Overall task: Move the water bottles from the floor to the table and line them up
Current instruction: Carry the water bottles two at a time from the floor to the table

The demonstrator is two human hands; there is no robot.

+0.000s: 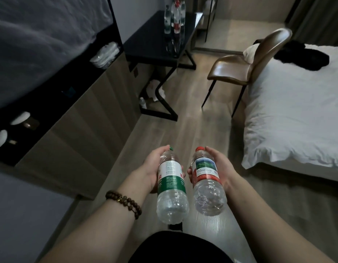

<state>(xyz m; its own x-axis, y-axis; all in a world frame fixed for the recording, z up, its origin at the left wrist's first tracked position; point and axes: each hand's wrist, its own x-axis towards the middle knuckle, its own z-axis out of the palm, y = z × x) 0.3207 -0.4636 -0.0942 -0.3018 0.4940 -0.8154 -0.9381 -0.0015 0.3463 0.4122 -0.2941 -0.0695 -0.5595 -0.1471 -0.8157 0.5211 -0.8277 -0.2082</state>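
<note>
- The green-labelled water bottle [172, 186] is held in the near centre, above the wooden floor [192, 120], with its green cap pointed away.
- It is gripped by the left hand [151, 168], whose fingers are curled round its upper half from the left side.
- The red-labelled water bottle [206, 181] is held just to its right, red cap also pointed away; the two are close together, but contact cannot be told.
- It is clasped by the right hand [221, 168], with the fingers wrapped round the labelled part and the thumb seen on its left edge.
- A beaded bracelet [124, 202] is worn on the left wrist.
- A cluster of upright bottles [175, 21] is seen on the black table [145, 44] at the far left.
- A small bottle [143, 102] is stood on the floor under the table.
- A brown chair [240, 67] is placed between the table and the white bed [297, 111] on the right.
</note>
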